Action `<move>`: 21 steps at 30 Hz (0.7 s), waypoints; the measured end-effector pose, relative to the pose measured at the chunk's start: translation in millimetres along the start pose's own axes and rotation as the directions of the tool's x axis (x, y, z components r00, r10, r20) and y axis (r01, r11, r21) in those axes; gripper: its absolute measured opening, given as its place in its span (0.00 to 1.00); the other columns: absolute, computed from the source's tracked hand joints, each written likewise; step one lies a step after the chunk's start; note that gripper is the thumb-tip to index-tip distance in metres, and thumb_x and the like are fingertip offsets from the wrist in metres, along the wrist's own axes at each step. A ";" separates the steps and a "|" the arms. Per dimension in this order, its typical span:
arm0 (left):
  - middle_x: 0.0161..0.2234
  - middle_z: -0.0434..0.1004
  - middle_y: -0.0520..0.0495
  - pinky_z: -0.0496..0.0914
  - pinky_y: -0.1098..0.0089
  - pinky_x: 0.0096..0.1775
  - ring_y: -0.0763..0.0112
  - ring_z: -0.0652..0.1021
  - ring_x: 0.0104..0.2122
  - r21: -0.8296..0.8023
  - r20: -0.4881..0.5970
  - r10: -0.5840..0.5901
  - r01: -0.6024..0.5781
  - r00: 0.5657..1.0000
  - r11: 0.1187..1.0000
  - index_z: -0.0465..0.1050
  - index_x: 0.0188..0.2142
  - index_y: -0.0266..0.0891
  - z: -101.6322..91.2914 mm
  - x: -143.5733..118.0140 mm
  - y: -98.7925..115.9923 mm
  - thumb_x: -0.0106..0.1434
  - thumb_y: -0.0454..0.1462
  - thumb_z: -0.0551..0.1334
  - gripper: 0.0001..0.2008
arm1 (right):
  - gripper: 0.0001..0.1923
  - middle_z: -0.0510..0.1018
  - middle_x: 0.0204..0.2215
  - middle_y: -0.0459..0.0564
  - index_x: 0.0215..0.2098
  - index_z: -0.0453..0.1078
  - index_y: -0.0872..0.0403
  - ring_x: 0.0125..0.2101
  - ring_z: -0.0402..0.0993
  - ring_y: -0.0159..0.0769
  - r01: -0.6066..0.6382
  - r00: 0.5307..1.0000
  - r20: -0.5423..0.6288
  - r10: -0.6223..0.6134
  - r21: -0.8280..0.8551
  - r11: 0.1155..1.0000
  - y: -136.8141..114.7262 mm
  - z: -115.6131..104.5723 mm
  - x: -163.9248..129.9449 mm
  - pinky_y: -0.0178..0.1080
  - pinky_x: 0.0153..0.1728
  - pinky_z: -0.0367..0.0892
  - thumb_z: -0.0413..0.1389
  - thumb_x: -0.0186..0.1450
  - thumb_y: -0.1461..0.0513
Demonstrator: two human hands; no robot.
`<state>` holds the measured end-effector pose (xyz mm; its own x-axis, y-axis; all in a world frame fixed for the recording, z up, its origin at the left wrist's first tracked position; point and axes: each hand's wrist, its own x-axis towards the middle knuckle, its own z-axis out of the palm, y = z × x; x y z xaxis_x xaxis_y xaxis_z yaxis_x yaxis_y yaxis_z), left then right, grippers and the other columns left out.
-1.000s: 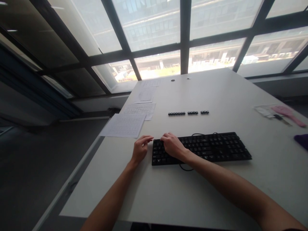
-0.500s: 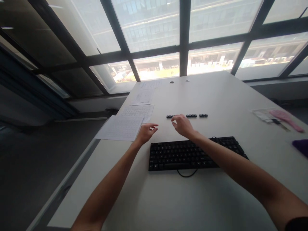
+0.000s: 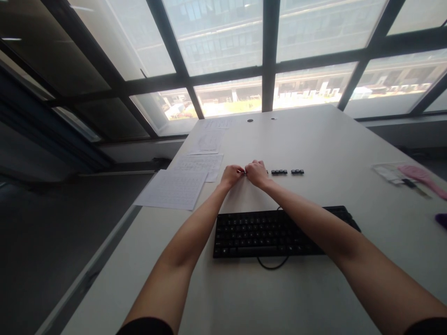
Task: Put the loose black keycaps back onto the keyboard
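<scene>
A black keyboard (image 3: 279, 230) lies in front of me on the white table (image 3: 314, 139), its cable looping out at the near edge. Beyond it runs a short row of loose black keycaps (image 3: 279, 172), with a small separate group (image 3: 297, 171) at its right end. My left hand (image 3: 231, 176) and my right hand (image 3: 256, 173) meet fingertip to fingertip at the row's left end. Both hands' fingers are pinched together there and cover the leftmost keycaps. A small dark piece shows between the fingertips.
Printed paper sheets (image 3: 174, 188) lie at the table's left edge, with more sheets (image 3: 207, 141) further back. A pink brush (image 3: 424, 179) and a clear packet (image 3: 387, 172) sit at the right edge, and something purple (image 3: 442, 218) just below them. Large windows rise behind the table.
My right hand left the keyboard's upper left keys and reached forward to the keycap row. My left hand followed from beside the keyboard, and both now meet at the row's left end.
</scene>
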<state>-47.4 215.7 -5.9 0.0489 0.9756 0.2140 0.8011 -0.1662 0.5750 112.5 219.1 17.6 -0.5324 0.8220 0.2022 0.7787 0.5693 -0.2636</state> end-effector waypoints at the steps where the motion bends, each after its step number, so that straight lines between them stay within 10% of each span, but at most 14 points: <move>1: 0.32 0.85 0.45 0.74 0.67 0.44 0.63 0.83 0.34 -0.005 -0.004 -0.007 0.007 1.000 1.000 0.85 0.35 0.39 -2.5 -1.6 0.9 0.59 0.31 0.68 0.06 | 0.12 0.82 0.40 0.63 0.37 0.80 0.59 0.48 0.70 0.48 0.008 1.000 -0.011 -0.008 0.004 1.000 -1.3 -1.4 -0.8 0.47 0.50 0.53 0.53 0.68 0.70; 14: 0.37 0.86 0.48 0.76 0.68 0.42 0.64 0.83 0.39 -0.311 0.002 0.007 -0.006 1.000 0.950 0.85 0.37 0.43 -56.7 -176.1 31.7 0.61 0.39 0.69 0.06 | 0.08 0.80 0.33 0.49 0.36 0.79 0.54 0.35 0.75 0.36 0.219 0.976 -0.115 -0.187 0.555 0.803 -45.4 -4.0 -130.4 0.36 0.39 0.65 0.60 0.63 0.71; 21: 0.37 0.85 0.47 0.76 0.68 0.43 0.65 0.83 0.38 -0.362 0.003 0.016 -0.014 1.000 0.932 0.85 0.35 0.42 -47.8 -194.4 33.6 0.61 0.35 0.68 0.05 | 0.07 0.80 0.33 0.50 0.35 0.79 0.54 0.35 0.75 0.36 0.214 0.976 -0.090 -0.199 0.592 0.777 -53.1 0.5 -146.0 0.36 0.39 0.66 0.60 0.64 0.71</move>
<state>-58.5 13.6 9.6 0.0630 0.9733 0.2207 0.5303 -0.2200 0.8188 148.7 68.9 1.6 -0.6448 0.6869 0.3352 0.2950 0.6283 -0.7199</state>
